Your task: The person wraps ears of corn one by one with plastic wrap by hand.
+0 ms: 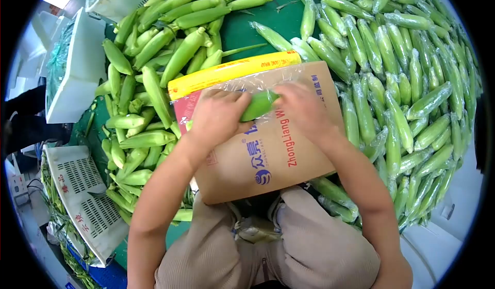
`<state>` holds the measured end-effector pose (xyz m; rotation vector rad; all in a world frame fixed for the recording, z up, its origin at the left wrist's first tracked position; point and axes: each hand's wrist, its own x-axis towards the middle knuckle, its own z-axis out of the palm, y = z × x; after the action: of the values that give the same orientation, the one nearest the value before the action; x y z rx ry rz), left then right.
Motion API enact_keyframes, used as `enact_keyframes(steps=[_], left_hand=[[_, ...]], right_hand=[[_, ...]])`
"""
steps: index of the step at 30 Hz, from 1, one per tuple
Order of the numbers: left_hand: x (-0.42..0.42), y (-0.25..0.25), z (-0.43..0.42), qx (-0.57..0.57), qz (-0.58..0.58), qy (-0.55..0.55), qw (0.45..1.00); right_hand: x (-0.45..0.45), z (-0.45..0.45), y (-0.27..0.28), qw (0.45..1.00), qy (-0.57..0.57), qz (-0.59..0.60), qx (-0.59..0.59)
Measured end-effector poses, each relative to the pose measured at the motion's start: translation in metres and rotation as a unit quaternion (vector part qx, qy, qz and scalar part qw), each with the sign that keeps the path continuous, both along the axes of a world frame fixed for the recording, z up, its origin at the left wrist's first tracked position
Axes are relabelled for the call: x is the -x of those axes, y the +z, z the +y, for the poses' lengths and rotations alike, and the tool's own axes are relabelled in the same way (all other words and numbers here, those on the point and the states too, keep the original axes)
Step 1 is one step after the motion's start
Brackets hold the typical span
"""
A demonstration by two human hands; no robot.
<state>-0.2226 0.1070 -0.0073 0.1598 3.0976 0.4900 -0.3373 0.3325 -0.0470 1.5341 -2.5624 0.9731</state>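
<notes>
An ear of corn (258, 106) in its green husk lies over a cardboard box (242, 170), with clear plastic film around part of it. My left hand (219, 114) grips its left end, the fingers curled round the husk. My right hand (301, 108) is at the other end, slightly blurred, its fingers closed at the tip where film shows. Behind both hands, a yellow film box (234, 75) stretches along the far edge of the cardboard, and clear film runs from it toward the corn.
Unwrapped corn (154, 90) is heaped at the left. Film-wrapped corn (397, 82) covers the right side. White crates (77, 72) and a perforated white basket (85, 196) stand along the left edge. The cardboard rests above my knees.
</notes>
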Motion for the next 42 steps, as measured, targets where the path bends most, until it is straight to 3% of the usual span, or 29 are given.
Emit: enact_keyframes(steps=[2,5,6,7,9,10,12,13,16,19,20,21,23,25,28,29,31,33,34,35,37,38,41,42], left_hand=[[0.001,-0.005,-0.001,0.047,0.081,-0.004,0.996],[-0.026,-0.002,-0.016,0.021,0.224,-0.01,0.974],[-0.061,-0.02,-0.027,0.047,0.262,0.068,0.962],[-0.092,-0.028,-0.034,-0.027,0.239,0.156,0.958],[-0.135,-0.042,-0.046,-0.091,0.041,0.252,0.962],[-0.147,-0.046,-0.048,-0.21,-0.034,0.271,0.939],[-0.148,-0.054,-0.045,-0.188,-0.008,0.272,0.944],[-0.141,-0.037,-0.042,-0.084,-0.046,0.295,0.951],[-0.138,-0.044,-0.045,0.047,0.105,0.249,0.962],[-0.152,-0.043,-0.036,-0.147,0.286,0.301,0.898],[-0.144,-0.034,-0.028,-0.157,0.36,0.224,0.892],[-0.144,-0.033,-0.01,-0.196,0.32,0.236,0.896],[-0.141,-0.043,0.012,-0.155,0.23,0.118,0.953],[-0.143,-0.036,0.02,-0.13,0.188,0.118,0.966],[-0.115,-0.018,0.002,-0.034,0.072,0.152,0.985],[-0.093,-0.015,-0.014,0.008,0.028,0.166,0.986],[-0.046,-0.02,-0.046,0.147,0.12,0.227,0.955],[-0.011,-0.013,-0.08,0.2,0.188,0.263,0.925],[-0.004,-0.01,-0.087,0.152,0.188,0.283,0.928],[-0.001,-0.008,-0.084,0.012,0.188,0.282,0.941],[-0.019,-0.004,-0.05,-0.124,0.168,0.188,0.96],[-0.026,0.004,-0.033,0.008,0.14,0.104,0.985],[-0.044,-0.005,-0.006,0.113,0.18,0.072,0.974],[-0.047,-0.009,-0.004,0.121,0.154,0.055,0.979]], right_hand=[[0.007,-0.024,-0.002,0.993,0.043,0.083,-0.068],[0.008,-0.04,-0.004,0.981,0.088,0.134,-0.109],[0.013,-0.044,-0.006,0.977,0.109,0.146,-0.108],[0.017,-0.048,-0.01,0.975,0.124,0.156,-0.104],[0.022,-0.044,-0.011,0.981,0.089,0.138,-0.1],[0.018,-0.038,-0.013,0.983,0.077,0.125,-0.106],[0.015,-0.033,-0.016,0.989,0.044,0.111,-0.082],[0.016,-0.031,-0.014,0.991,0.03,0.11,-0.069],[0.013,-0.019,-0.008,0.987,0.02,0.102,-0.124],[0.013,-0.003,-0.003,0.967,0.144,0.047,-0.205],[0.0,0.002,-0.002,0.964,0.165,0.039,-0.207],[-0.015,0.005,0.0,0.958,0.192,0.03,-0.212],[-0.029,-0.001,0.014,0.952,0.219,0.023,-0.214],[-0.033,-0.007,0.025,0.952,0.22,0.005,-0.211],[-0.021,-0.019,0.006,0.978,0.093,0.176,-0.061],[-0.016,-0.029,0.008,0.983,0.083,0.157,-0.056],[-0.006,-0.057,0.018,0.989,0.059,0.124,-0.05],[-0.004,-0.083,0.017,0.983,0.071,0.15,-0.081],[0.001,-0.093,0.015,0.979,0.077,0.163,-0.094],[0.011,-0.101,0.013,0.979,0.084,0.153,-0.109],[0.021,-0.106,0.005,0.978,0.091,0.125,-0.138],[0.022,-0.107,0.006,0.982,0.091,0.072,-0.148],[0.013,-0.091,0.039,0.966,0.145,-0.168,-0.134],[0.011,-0.086,0.044,0.953,0.188,-0.19,-0.143]])
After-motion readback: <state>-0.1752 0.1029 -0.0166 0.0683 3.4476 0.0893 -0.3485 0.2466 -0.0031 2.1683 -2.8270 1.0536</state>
